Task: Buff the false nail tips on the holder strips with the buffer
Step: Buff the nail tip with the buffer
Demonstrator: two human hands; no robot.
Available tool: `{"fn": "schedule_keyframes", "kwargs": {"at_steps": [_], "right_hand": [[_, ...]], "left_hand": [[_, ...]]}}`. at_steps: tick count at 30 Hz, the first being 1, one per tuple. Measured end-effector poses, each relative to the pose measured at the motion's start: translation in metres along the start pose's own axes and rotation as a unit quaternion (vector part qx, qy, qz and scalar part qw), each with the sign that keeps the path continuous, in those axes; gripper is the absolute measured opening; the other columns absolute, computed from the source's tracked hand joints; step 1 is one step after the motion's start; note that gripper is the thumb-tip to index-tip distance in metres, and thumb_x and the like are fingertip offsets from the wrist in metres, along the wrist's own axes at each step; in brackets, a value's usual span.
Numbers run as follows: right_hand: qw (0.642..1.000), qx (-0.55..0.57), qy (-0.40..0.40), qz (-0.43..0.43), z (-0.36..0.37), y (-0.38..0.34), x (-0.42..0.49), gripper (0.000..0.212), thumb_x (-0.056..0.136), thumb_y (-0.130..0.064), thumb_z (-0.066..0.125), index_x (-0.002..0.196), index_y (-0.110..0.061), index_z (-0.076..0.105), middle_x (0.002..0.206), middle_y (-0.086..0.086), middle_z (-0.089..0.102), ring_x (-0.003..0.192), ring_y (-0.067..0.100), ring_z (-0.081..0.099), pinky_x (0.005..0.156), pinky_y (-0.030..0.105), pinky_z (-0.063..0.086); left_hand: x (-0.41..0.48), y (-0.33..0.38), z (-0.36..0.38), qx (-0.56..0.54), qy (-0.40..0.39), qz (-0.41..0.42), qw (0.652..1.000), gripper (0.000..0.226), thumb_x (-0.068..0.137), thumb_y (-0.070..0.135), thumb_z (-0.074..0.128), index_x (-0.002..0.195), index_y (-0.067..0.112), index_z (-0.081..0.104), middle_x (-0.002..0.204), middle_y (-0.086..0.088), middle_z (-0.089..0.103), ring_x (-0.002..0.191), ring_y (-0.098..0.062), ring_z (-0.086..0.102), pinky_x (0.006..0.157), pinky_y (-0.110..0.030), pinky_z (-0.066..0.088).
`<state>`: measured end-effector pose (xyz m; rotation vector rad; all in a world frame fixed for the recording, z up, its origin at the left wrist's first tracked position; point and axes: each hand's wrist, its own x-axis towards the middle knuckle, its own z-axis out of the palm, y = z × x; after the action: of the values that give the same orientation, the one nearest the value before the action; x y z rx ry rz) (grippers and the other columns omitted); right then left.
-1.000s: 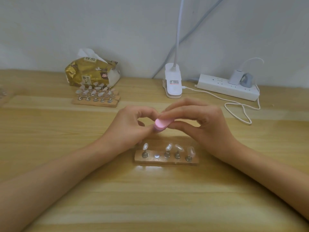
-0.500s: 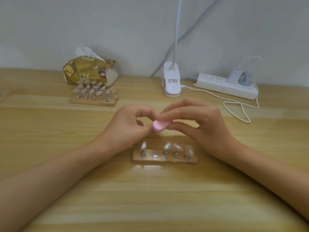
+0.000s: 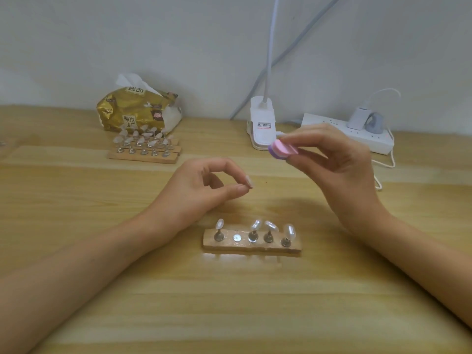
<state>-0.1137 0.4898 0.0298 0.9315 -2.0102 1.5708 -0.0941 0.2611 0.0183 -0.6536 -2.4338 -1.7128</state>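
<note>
A wooden holder strip (image 3: 255,248) lies in front of me with several clear false nail tips (image 3: 290,231) on metal stands and one bare magnet spot (image 3: 237,237). My left hand (image 3: 201,192) hovers behind the strip, thumb and index finger pinched on what looks like a small pale nail tip (image 3: 249,181), mostly hidden. My right hand (image 3: 339,169) is raised to the right and pinches the pink and purple buffer (image 3: 282,149) by its far end. The buffer is well apart from my left hand.
More holder strips (image 3: 143,156) with several nail tips lie at the back left, in front of a gold tissue pack (image 3: 135,111). A white lamp clamp (image 3: 261,126) and a power strip (image 3: 367,139) with trailing cable (image 3: 383,164) sit at the back right.
My right hand has lifted the buffer up and to the right, away from my left fingers. My left hand stayed in place, still pinched.
</note>
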Motion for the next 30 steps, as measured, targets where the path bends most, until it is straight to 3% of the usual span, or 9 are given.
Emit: {"fn": "schedule_keyframes", "kwargs": {"at_steps": [2, 3, 7, 10, 12, 18, 23, 27, 30], "right_hand": [[0.999, -0.014, 0.007, 0.036, -0.002, 0.002, -0.003, 0.026, 0.086, 0.003, 0.071, 0.11, -0.007, 0.071, 0.11, 0.018, 0.069, 0.107, 0.031, 0.067, 0.093, 0.048, 0.057], [0.999, -0.021, -0.005, 0.044, -0.002, 0.003, -0.004, 0.025, 0.086, 0.002, 0.072, 0.11, -0.006, 0.072, 0.109, 0.018, 0.069, 0.107, 0.03, 0.067, 0.092, 0.047, 0.057], [0.997, -0.038, -0.056, 0.029, 0.005, 0.0, -0.006, 0.024, 0.087, 0.0, 0.072, 0.11, -0.005, 0.072, 0.109, 0.013, 0.069, 0.104, 0.025, 0.068, 0.087, 0.039, 0.059], [0.994, -0.074, -0.079, -0.003, 0.01, -0.002, -0.009, 0.027, 0.087, -0.001, 0.072, 0.113, -0.012, 0.072, 0.109, 0.005, 0.067, 0.104, 0.02, 0.067, 0.086, 0.028, 0.058], [0.994, -0.077, -0.082, -0.011, 0.009, -0.002, -0.009, 0.028, 0.087, -0.001, 0.072, 0.114, -0.011, 0.071, 0.109, 0.006, 0.066, 0.104, 0.02, 0.067, 0.087, 0.028, 0.057], [0.975, -0.155, -0.119, -0.103, 0.022, -0.006, -0.007, 0.023, 0.084, -0.002, 0.076, 0.106, -0.008, 0.076, 0.101, 0.007, 0.069, 0.097, 0.014, 0.068, 0.087, 0.03, 0.055], [0.98, -0.163, -0.087, -0.08, 0.018, -0.004, -0.003, 0.025, 0.082, 0.0, 0.078, 0.106, -0.007, 0.076, 0.097, 0.011, 0.07, 0.093, 0.019, 0.069, 0.085, 0.037, 0.055], [0.973, -0.161, -0.117, -0.115, 0.025, -0.005, -0.005, 0.023, 0.083, 0.0, 0.078, 0.104, -0.008, 0.077, 0.097, 0.009, 0.071, 0.093, 0.018, 0.069, 0.084, 0.032, 0.055], [0.978, -0.168, -0.091, -0.087, 0.019, -0.005, -0.003, 0.024, 0.083, 0.0, 0.077, 0.105, -0.008, 0.076, 0.096, 0.01, 0.071, 0.091, 0.019, 0.068, 0.083, 0.036, 0.054]], "left_hand": [[0.001, 0.0, 0.0, -0.012, 0.001, 0.006, 1.0, 0.007, 0.076, 0.026, 0.08, 0.076, 0.03, 0.074, 0.093, 0.015, 0.071, 0.07, -0.035, 0.056, 0.07, -0.024, 0.046], [0.001, 0.001, 0.001, -0.019, 0.0, 0.004, 1.0, 0.008, 0.073, 0.031, 0.082, 0.076, 0.03, 0.074, 0.093, 0.013, 0.071, 0.068, -0.034, 0.054, 0.071, -0.029, 0.046], [0.0, 0.003, 0.0, -0.024, -0.006, -0.019, 1.0, 0.018, 0.068, 0.038, 0.085, 0.075, 0.027, 0.073, 0.09, -0.007, 0.073, 0.061, -0.015, 0.054, 0.069, -0.03, 0.047], [-0.001, 0.005, 0.001, -0.029, -0.006, -0.03, 0.999, 0.01, 0.073, 0.028, 0.082, 0.076, 0.024, 0.073, 0.086, 0.007, 0.073, 0.057, -0.012, 0.061, 0.062, -0.018, 0.049], [-0.001, 0.005, 0.001, -0.016, -0.002, -0.034, 0.999, 0.012, 0.074, 0.021, 0.083, 0.072, 0.025, 0.072, 0.083, 0.009, 0.073, 0.058, -0.013, 0.058, 0.06, -0.019, 0.049], [-0.001, 0.007, 0.004, 0.005, 0.027, -0.031, 0.999, 0.022, 0.074, 0.016, 0.082, 0.065, 0.022, 0.063, 0.045, 0.021, 0.052, 0.038, 0.0, 0.034, 0.042, -0.008, 0.025], [-0.001, 0.008, 0.005, -0.006, 0.04, -0.037, 0.998, 0.022, 0.073, 0.017, 0.083, 0.063, 0.026, 0.066, 0.059, 0.018, 0.06, 0.043, -0.001, 0.035, 0.047, -0.008, 0.03], [0.0, 0.006, 0.005, -0.003, 0.046, -0.039, 0.998, 0.018, 0.07, 0.028, 0.083, 0.063, 0.026, 0.067, 0.062, 0.016, 0.06, 0.052, -0.009, 0.042, 0.053, -0.019, 0.035], [-0.001, 0.007, 0.005, -0.015, 0.045, -0.033, 0.998, 0.019, 0.071, 0.028, 0.085, 0.064, 0.024, 0.067, 0.062, 0.016, 0.06, 0.048, -0.006, 0.038, 0.051, -0.012, 0.033]]}}
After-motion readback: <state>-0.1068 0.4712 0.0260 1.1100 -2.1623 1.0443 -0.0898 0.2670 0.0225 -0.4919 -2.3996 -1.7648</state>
